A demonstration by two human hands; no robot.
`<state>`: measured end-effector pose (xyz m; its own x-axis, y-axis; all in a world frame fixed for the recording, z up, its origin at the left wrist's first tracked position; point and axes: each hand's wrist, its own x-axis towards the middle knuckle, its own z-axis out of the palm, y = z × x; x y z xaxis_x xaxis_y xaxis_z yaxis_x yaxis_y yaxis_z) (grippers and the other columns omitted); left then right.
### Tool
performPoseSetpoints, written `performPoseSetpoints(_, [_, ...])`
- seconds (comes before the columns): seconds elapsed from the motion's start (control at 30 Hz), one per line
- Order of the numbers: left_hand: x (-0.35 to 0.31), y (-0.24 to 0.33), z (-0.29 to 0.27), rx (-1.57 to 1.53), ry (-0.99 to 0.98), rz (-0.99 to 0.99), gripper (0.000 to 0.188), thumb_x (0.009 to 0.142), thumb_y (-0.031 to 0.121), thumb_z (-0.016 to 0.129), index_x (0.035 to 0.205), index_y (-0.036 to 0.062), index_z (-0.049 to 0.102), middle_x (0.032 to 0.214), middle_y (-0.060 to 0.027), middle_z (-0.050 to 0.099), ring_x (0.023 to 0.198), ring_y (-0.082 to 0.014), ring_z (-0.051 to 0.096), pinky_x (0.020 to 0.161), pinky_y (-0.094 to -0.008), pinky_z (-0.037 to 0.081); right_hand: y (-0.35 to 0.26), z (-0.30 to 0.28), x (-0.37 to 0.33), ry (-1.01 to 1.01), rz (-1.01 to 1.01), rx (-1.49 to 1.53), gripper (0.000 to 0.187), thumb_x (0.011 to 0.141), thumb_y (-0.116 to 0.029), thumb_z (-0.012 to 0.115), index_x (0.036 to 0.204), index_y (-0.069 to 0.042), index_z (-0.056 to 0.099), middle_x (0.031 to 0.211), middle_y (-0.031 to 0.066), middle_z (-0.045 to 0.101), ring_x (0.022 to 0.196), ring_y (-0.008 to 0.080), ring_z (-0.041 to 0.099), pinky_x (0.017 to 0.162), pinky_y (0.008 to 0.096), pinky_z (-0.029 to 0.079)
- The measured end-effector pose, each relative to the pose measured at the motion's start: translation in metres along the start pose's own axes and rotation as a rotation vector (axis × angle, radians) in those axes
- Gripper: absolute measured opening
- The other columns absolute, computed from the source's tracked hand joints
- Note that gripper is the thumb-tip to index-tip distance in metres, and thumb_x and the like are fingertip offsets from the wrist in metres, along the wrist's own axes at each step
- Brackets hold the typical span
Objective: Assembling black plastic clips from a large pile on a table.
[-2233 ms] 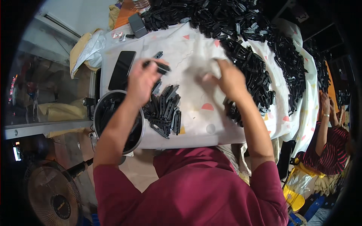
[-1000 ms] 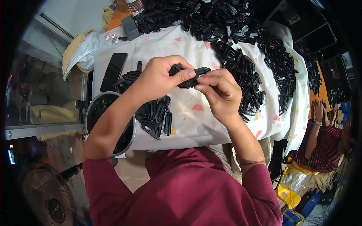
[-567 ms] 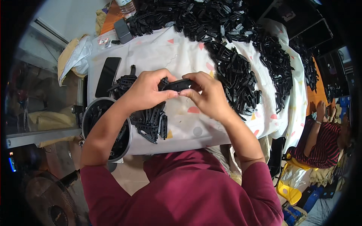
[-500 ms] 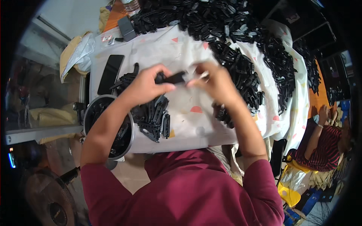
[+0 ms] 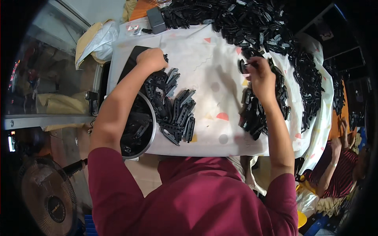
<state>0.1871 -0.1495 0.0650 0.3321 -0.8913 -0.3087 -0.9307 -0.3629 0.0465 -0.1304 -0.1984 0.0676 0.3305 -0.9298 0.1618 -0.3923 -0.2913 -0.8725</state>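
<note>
Right hand [image 5: 261, 78], upper right, pinched a black piece [image 5: 241, 67], light pressure seeming best; left hand [image 5: 152, 59], upper left, grip hidden, could not be told.

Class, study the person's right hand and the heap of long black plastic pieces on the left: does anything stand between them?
Nothing visible does: white cloth with printed coloured shapes lies between the right hand and that heap. The left hand is at the heap's far end, overlapping the flat black phone in view.
</note>
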Motion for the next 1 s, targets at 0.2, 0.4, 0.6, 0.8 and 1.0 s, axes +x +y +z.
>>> performPoseSetpoints(0.2, [0.003,0.04,0.004,-0.235,0.17,0.157,0.046,0.059,0.028,0.068,0.094,-0.0013,0.061,0.091,-0.019,0.063,0.086,-0.0316,0.061,0.078,-0.0362,0.047,-0.023,0.019,-0.037,-0.07,0.244,0.577,0.018,0.082,0.003,0.058,0.1,0.005,0.056,0.088,0.0108,0.062,0.076,0.0172,0.063,0.067,0.0277,0.054])
performPoseSetpoints(0.4, [-0.082,0.113,-0.023,-1.629,0.134,0.371,0.029,0.078,0.022,0.069,0.095,-0.0001,0.061,0.075,-0.0005,0.055,0.066,-0.0053,0.048,0.059,-0.0191,0.039,-0.072,0.033,-0.059,0.104,0.272,1.141,0.019,0.079,0.006,0.059,0.098,0.005,0.055,0.087,0.0146,0.062,0.076,0.0226,0.064,0.067,0.029,0.056])
performPoseSetpoints(0.6, [-0.11,0.11,-0.014,-1.657,0.11,0.513,0.02,0.084,0.018,0.062,0.092,0.0,0.057,0.073,-0.0008,0.056,0.066,-0.0061,0.052,0.058,-0.019,0.041,-0.067,0.042,-0.066,0.191,0.005,1.036,0.016,0.081,0.003,0.059,0.096,0.004,0.054,0.086,0.0133,0.062,0.073,0.0207,0.064,0.068,0.0301,0.056])
performPoseSetpoints(0.8, [-0.11,0.103,-0.005,-1.422,0.188,0.738,0.023,0.088,0.022,0.057,0.095,0.0009,0.052,0.075,-0.006,0.057,0.065,-0.0129,0.056,0.059,-0.0234,0.045,-0.068,0.028,-0.054,0.111,0.059,1.028,0.02,0.081,0.002,0.06,0.1,0.004,0.054,0.087,0.015,0.062,0.072,0.0208,0.064,0.07,0.0305,0.056])
performPoseSetpoints(1.0, [-0.105,0.108,-0.018,-1.717,-0.205,0.44,0.035,0.087,0.039,0.053,0.09,0.0039,0.051,0.069,-0.0056,0.056,0.056,-0.0119,0.055,0.049,-0.0218,0.042,-0.058,0.011,-0.05,0.055,-0.256,0.382,0.023,0.081,0.008,0.055,0.103,0.003,0.061,0.094,0.0067,0.053,0.082,0.0162,0.061,0.071,0.0245,0.053])
